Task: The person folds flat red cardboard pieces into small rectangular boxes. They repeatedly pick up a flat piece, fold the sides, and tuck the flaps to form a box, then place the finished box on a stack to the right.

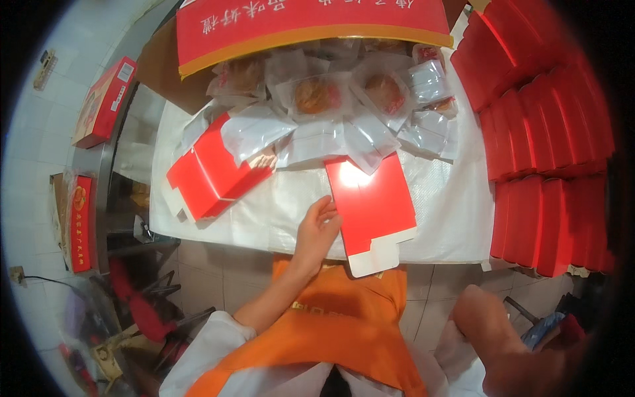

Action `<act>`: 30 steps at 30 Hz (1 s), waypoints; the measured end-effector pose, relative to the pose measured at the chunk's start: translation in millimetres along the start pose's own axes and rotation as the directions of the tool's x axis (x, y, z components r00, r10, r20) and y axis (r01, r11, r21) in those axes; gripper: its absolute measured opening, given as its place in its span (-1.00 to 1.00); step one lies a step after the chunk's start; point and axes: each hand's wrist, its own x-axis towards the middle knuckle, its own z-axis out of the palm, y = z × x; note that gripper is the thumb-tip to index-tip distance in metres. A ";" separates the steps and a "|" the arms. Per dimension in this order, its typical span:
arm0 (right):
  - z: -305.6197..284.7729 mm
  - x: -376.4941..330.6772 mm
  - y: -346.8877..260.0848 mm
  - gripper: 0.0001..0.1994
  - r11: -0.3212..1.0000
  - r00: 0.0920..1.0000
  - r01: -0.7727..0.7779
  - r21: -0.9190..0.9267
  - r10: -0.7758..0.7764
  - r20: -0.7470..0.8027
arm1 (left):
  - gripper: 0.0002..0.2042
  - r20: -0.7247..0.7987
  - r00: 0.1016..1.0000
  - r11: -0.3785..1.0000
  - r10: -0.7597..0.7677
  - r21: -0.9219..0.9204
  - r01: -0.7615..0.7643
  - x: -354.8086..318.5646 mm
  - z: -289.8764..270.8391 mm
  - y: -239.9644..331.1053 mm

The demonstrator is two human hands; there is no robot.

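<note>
A red carton (372, 205) lies in front of me, its white end flap (376, 257) folded out past the table's near edge. At its left side is my left hand (319, 230), fingers loosely curled and a little apart, the tips against the carton's edge without a visible grip. My right hand (477, 306) is low at the right, away from the table and close to the view; its fingers cannot be made out. Beyond the carton lie several clear-wrapped round pastries (317, 96) and silvery-white packets (316, 140). One packet overlaps the carton's far end.
Another red carton (221, 173) lies tilted on the left of the white-covered table (278, 212). Red cartons (529, 132) stand in rows along the right edge. A large red box flap (311, 33) hangs over the pastries. Red boxes (106, 102) are on the far left.
</note>
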 end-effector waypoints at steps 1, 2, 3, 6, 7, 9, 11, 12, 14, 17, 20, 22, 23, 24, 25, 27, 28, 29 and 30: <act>0.1 0.3 1.4 -0.78 1.000 1.000 0.002 0.004 -0.002 0.005 | -0.49 -0.005 1.000 1.000 -0.015 -0.022 0.015 1.1 0.8 3.5; 0.4 1.0 2.3 -0.78 1.000 1.000 -0.002 0.009 0.002 0.005 | -0.49 -0.009 0.999 0.998 -0.033 -0.044 0.033 0.6 1.3 6.4; 0.3 0.8 2.7 -0.78 1.000 1.000 -0.003 0.010 0.003 0.006 | -0.49 -0.011 0.999 0.997 -0.052 -0.065 0.051 1.2 1.5 8.1; 0.9 0.6 6.6 -0.78 1.000 1.000 -0.008 0.023 0.008 0.004 | -0.53 -0.014 0.994 0.978 -0.105 -0.183 0.101 9.1 -2.0 4.6; -0.1 0.7 6.9 -0.78 1.000 1.000 -0.008 0.027 0.008 0.002 | -0.56 0.021 0.993 0.976 -0.112 -0.186 0.114 11.8 -1.6 6.2; 0.3 0.5 6.4 -0.78 0.999 1.000 -0.020 0.025 0.020 0.002 | -0.60 0.098 0.986 0.970 -0.132 -0.194 0.149 18.9 4.5 10.3; 1.3 0.6 10.1 -0.78 0.999 1.000 -0.026 0.027 0.026 0.002 | -0.64 0.173 0.965 0.948 -0.199 -0.214 0.234 31.2 10.9 12.8; 1.4 1.1 9.5 -0.78 0.999 0.999 -0.035 0.035 0.035 -0.002 | -0.66 0.210 0.950 0.936 -0.229 -0.221 0.275 34.1 14.0 13.1; 1.1 1.3 10.8 -0.78 0.998 0.999 -0.049 0.031 0.050 -0.005 | -0.78 0.232 0.937 0.905 -0.260 -0.278 0.320 31.0 22.5 13.6; 2.1 1.8 15.9 -0.78 0.997 0.997 -0.073 0.030 0.073 -0.009 | -0.82 0.258 0.913 0.885 -0.316 -0.267 0.382 17.6 25.7 1.2; 3.5 0.1 22.1 -0.78 0.992 0.992 -0.118 0.038 0.119 -0.030 | -0.77 0.276 0.917 0.909 -0.289 -0.219 0.353 -13.5 18.7 -4.9; 3.9 -2.8 30.0 -0.78 0.985 0.983 -0.173 0.025 0.174 -0.066 | -0.74 0.302 0.925 0.945 -0.230 -0.157 0.287 -30.2 12.5 1.5; 3.3 -6.6 33.2 -0.78 0.974 0.967 -0.229 -0.001 0.227 -0.112 | -0.74 0.250 0.956 0.969 -0.155 -0.149 0.197 -36.2 11.6 4.5; 3.6 -11.3 36.0 -0.78 0.956 0.944 -0.292 -0.012 0.286 -0.166 | -0.75 0.190 0.979 0.986 -0.071 -0.135 0.098 -42.6 10.7 8.3; 5.6 -21.6 40.3 -0.78 0.897 0.861 -0.442 -0.007 0.422 -0.283 | -0.75 0.131 0.991 0.993 0.016 -0.116 -0.001 -46.2 11.1 10.4; 15.7 -51.0 49.9 -0.78 0.669 0.543 -0.690 0.276 0.731 -0.413 | -0.75 -0.043 0.989 0.947 0.140 -0.287 -0.147 -43.4 7.7 23.1; 22.0 -76.2 54.5 -0.78 0.493 0.343 -0.690 0.530 0.867 -0.361 | -0.74 -0.080 0.968 0.905 0.237 -0.346 -0.250 -36.4 1.1 26.2; 24.9 -102.6 58.6 -0.74 0.324 0.221 -0.557 0.765 0.946 -0.239 | -0.73 -0.100 0.939 0.848 0.329 -0.407 -0.341 -28.9 0.2 31.5; 31.0 -125.2 63.5 -0.68 0.252 0.153 -0.555 0.792 0.968 -0.201 | -0.73 -0.089 0.935 0.828 0.344 -0.441 -0.347 -23.4 3.8 40.1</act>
